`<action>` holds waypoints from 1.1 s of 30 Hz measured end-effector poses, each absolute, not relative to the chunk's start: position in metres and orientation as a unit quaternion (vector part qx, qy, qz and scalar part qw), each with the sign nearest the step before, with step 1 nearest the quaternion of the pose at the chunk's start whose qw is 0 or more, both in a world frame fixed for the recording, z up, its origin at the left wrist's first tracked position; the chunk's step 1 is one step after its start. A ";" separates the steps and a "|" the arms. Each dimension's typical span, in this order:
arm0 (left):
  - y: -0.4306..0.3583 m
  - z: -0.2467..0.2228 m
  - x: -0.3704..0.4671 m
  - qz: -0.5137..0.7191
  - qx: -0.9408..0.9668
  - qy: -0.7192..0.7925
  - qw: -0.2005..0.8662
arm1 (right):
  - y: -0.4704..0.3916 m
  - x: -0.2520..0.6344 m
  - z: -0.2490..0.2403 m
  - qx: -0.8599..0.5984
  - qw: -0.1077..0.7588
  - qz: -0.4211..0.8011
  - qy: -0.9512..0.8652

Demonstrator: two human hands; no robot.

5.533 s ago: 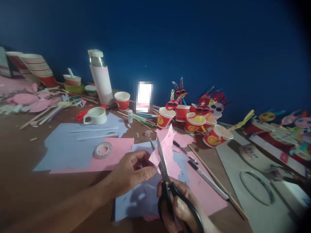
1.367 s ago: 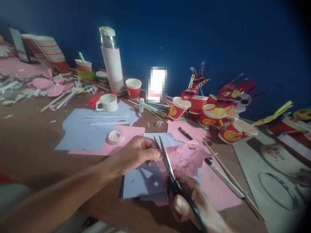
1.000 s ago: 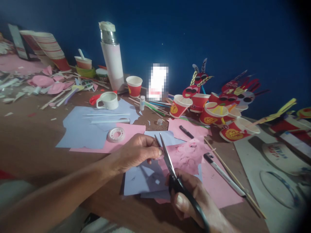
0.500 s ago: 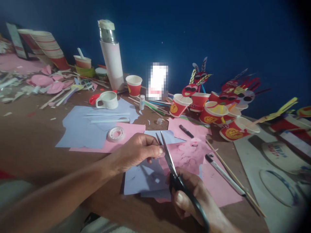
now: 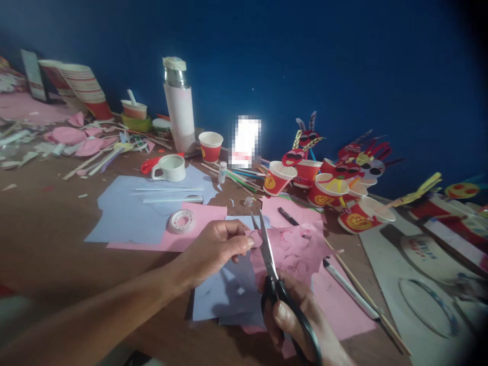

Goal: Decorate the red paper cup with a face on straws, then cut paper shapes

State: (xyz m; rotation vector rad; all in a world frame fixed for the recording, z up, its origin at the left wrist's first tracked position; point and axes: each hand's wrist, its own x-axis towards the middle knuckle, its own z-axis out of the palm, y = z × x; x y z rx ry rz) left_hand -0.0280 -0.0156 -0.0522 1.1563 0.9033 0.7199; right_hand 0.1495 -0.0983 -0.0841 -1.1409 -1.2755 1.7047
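Note:
My left hand (image 5: 224,244) pinches the edge of a pink sheet of paper (image 5: 293,256) between thumb and fingertips, where a small rounded part juts out. The sheet has curved cut-outs and dark drawn marks. In my right hand (image 5: 301,310) is a pair of black-handled scissors (image 5: 271,259), gripped by the handles with the blades pointing away from me and slightly apart. The blades stand at the pink paper, close beside my left fingertips. Under both hands lie blue paper (image 5: 213,297) and more pink paper (image 5: 343,305).
A white tape roll (image 5: 182,221), a white mug (image 5: 170,168) and a tall flask (image 5: 180,114) stand to the left. Red paper cups (image 5: 280,180) with paper faces line the right back. A marker (image 5: 348,290) and a thin stick (image 5: 369,300) lie to the right, paper scraps (image 5: 68,136) far left.
The camera has tilted up a little, so the table sits lower in view. The pink sheet looks slightly raised, and its rounded part shows more clearly between my left fingers and the blades.

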 end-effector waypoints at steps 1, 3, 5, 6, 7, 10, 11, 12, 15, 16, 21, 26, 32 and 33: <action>-0.016 -0.052 -0.028 0.319 0.516 0.405 0.684 | -0.098 0.149 -0.084 -0.442 0.352 0.662 -0.493; -0.016 -0.050 -0.029 0.310 0.524 0.415 0.676 | -0.098 0.148 -0.084 -0.438 0.348 0.669 -0.490; -0.017 -0.049 -0.029 0.303 0.533 0.428 0.664 | -0.097 0.148 -0.085 -0.431 0.344 0.676 -0.489; -0.017 -0.049 -0.029 0.301 0.537 0.431 0.660 | -0.097 0.148 -0.085 -0.428 0.342 0.679 -0.489; -0.018 -0.048 -0.030 0.301 0.541 0.431 0.657 | -0.097 0.149 -0.085 -0.424 0.338 0.682 -0.491; -0.018 -0.048 -0.030 0.302 0.543 0.426 0.658 | -0.097 0.151 -0.086 -0.416 0.327 0.689 -0.496; -0.017 -0.048 -0.030 0.300 0.543 0.426 0.658 | -0.098 0.152 -0.086 -0.413 0.326 0.692 -0.495; -0.017 -0.048 -0.030 0.297 0.545 0.427 0.658 | -0.099 0.152 -0.086 -0.411 0.326 0.695 -0.492; -0.016 -0.049 -0.031 0.292 0.553 0.424 0.655 | -0.101 0.153 -0.086 -0.415 0.331 0.698 -0.481; -0.015 -0.050 -0.032 0.291 0.558 0.422 0.653 | -0.102 0.154 -0.085 -0.416 0.333 0.696 -0.481; -0.014 -0.050 -0.034 0.284 0.579 0.421 0.637 | -0.101 0.153 -0.083 -0.422 0.325 0.692 -0.487; -0.015 -0.045 -0.034 0.278 0.592 0.428 0.623 | -0.100 0.152 -0.082 -0.424 0.326 0.697 -0.477; -0.017 -0.045 -0.033 0.282 0.608 0.427 0.607 | -0.098 0.152 -0.082 -0.420 0.317 0.694 -0.491; -0.017 -0.045 -0.033 0.282 0.609 0.428 0.606 | -0.098 0.152 -0.082 -0.420 0.315 0.696 -0.490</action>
